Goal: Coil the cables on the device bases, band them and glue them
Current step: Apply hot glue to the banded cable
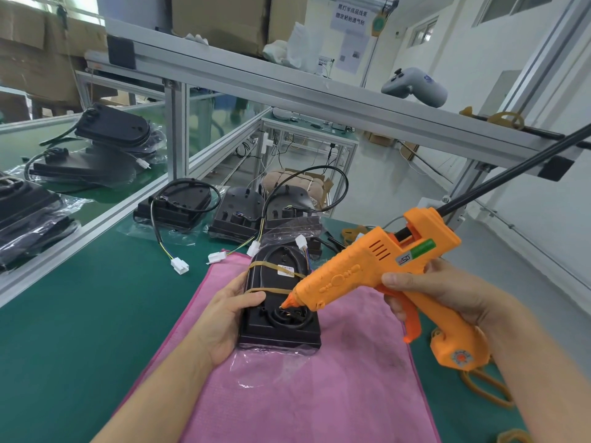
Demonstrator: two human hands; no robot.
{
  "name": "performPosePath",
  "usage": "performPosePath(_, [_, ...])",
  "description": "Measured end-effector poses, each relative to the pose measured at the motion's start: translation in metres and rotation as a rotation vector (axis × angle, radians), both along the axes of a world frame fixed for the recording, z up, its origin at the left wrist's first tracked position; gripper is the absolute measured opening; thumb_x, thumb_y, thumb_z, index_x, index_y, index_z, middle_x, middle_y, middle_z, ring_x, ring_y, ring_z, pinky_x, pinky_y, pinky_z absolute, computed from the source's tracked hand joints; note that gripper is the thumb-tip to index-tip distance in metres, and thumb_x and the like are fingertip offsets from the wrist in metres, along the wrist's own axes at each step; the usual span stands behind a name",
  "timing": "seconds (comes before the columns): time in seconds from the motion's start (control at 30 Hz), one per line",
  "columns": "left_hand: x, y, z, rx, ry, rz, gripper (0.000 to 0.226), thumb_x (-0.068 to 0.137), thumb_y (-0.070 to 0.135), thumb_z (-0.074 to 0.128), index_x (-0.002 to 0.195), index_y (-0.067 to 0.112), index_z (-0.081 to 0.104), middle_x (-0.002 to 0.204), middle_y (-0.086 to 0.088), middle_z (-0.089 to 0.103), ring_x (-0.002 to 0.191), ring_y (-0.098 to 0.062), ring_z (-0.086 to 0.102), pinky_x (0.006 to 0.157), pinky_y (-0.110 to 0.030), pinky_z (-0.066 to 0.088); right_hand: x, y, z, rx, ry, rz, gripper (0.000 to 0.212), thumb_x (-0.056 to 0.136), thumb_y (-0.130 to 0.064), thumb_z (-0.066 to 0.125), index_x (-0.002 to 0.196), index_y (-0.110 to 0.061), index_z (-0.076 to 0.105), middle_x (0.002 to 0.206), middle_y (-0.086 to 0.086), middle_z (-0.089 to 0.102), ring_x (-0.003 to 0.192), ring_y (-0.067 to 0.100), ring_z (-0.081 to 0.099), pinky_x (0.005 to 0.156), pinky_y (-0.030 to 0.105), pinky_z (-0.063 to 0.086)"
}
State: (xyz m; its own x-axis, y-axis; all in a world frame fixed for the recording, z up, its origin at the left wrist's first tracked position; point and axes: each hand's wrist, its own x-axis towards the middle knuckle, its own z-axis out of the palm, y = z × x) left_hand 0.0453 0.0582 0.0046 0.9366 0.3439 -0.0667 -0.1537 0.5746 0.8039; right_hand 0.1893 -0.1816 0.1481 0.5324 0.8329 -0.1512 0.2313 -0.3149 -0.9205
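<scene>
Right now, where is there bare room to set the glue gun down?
Bare pink cloth lies near of the banded base, between both forearms. Bare green mat lies left of the cloth. Behind the base it is crowded with bases and connectors; rubber bands lie right.

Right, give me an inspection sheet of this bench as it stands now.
Surface: green bench mat with a pink cloth spread on it.
Job's things: black plastic device base on the cloth, cable coiled on it under two tan rubber bands; orange glue gun with its nozzle at the coil.
Clutter: unbanded black bases behind; loose rubber bands at right.
Grippers: left hand holds the base's side; right hand grips the gun.
Cables: loose leads with white connectors.
Surroundings: aluminium frame shelf, cardboard boxes.
</scene>
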Motion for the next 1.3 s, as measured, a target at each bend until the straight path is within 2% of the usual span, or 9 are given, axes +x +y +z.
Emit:
performPosePath(0.17, [0.0, 0.0, 0.0, -0.001, 0.001, 0.003, 0.049, 0.07, -0.001, 0.059, 0.116, 0.015, 0.064, 0.105, -0.011, 0.074, 0.083, -0.024, 0.073, 0.062, -0.03, 0.058, -0.003, 0.0, 0.001, -0.002, 0.013, 0.027, 0.013, 0.077, -0.027, 0.077, 0.088, -0.022, 0.074, 0.073, 0.016, 0.066, 0.06, 0.025, 0.063, 0.066, 0.036, 0.056])
performPosePath(0.37, [0.0, 0.0, 0.0, 0.002, 0.001, 0.004, 0.05, 0.07, -0.001, 0.059, 0.117, 0.015, 0.064, 0.105, -0.012, 0.073, 0.084, -0.025, 0.073, 0.064, -0.031, 0.059, -0.001, -0.003, 0.001, -0.011, 0.002, 0.022, 0.03, 0.071, -0.035, 0.077, 0.093, -0.016, 0.072, 0.071, 0.018, 0.064, 0.06, 0.028, 0.062, 0.067, 0.039, 0.055])
performPosePath(0.5, [0.0, 0.001, 0.0, 0.0, 0.004, -0.001, 0.05, 0.071, -0.001, 0.059, 0.118, 0.015, 0.063, 0.106, -0.014, 0.073, 0.085, -0.026, 0.073, 0.065, -0.032, 0.059, -0.001, -0.007, 0.001, -0.008, 0.006, 0.024, 0.019, 0.071, -0.033, 0.076, 0.087, -0.022, 0.074, 0.071, 0.018, 0.064, 0.061, 0.029, 0.061, 0.064, 0.038, 0.055])
performPosePath(0.63, [0.0, 0.0, -0.001, 0.004, 0.01, -0.001, 0.052, 0.071, -0.001, 0.059, 0.12, 0.015, 0.062, 0.109, -0.014, 0.072, 0.086, -0.027, 0.073, 0.065, -0.033, 0.059, 0.001, -0.01, 0.0, -0.003, 0.012, 0.023, 0.027, 0.071, -0.032, 0.077, 0.091, -0.016, 0.072, 0.071, 0.02, 0.063, 0.061, 0.031, 0.06, 0.063, 0.039, 0.054])
performPosePath(0.8, [0.0, 0.001, -0.001, 0.01, 0.012, -0.001, 0.053, 0.07, 0.0, 0.06, 0.122, 0.014, 0.062, 0.11, -0.014, 0.072, 0.088, -0.027, 0.072, 0.066, -0.033, 0.059, 0.0, -0.007, -0.001, 0.007, 0.009, 0.037, 0.019, 0.071, -0.033, 0.075, 0.088, -0.024, 0.074, 0.071, 0.017, 0.065, 0.06, 0.029, 0.062, 0.064, 0.037, 0.055])
performPosePath(0.97, [0.0, 0.001, -0.001, 0.007, 0.011, 0.0, 0.052, 0.071, 0.0, 0.06, 0.121, 0.015, 0.062, 0.11, -0.014, 0.072, 0.087, -0.027, 0.072, 0.066, -0.033, 0.059, 0.0, -0.006, -0.001, 0.003, 0.014, 0.024, 0.023, 0.07, -0.034, 0.076, 0.088, -0.02, 0.073, 0.071, 0.018, 0.065, 0.06, 0.028, 0.062, 0.064, 0.038, 0.056])
performPosePath(1.13, [0.0, 0.001, -0.001, 0.009, 0.008, -0.001, 0.053, 0.071, 0.0, 0.059, 0.122, 0.014, 0.061, 0.11, -0.014, 0.072, 0.088, -0.027, 0.072, 0.065, -0.032, 0.059, 0.0, -0.003, -0.001, 0.02, 0.005, 0.032, 0.007, 0.081, -0.022, 0.071, 0.088, -0.019, 0.073, 0.07, 0.018, 0.065, 0.06, 0.027, 0.063, 0.066, 0.039, 0.057])
performPosePath(1.3, [0.0, 0.001, -0.001, 0.011, 0.009, -0.005, 0.052, 0.071, 0.0, 0.059, 0.121, 0.015, 0.062, 0.109, -0.013, 0.072, 0.087, -0.027, 0.072, 0.065, -0.032, 0.058, -0.002, 0.0, -0.002, 0.033, 0.007, 0.039, 0.006, 0.083, -0.021, 0.07, 0.084, -0.024, 0.074, 0.068, 0.012, 0.066, 0.058, 0.023, 0.063, 0.064, 0.034, 0.055])
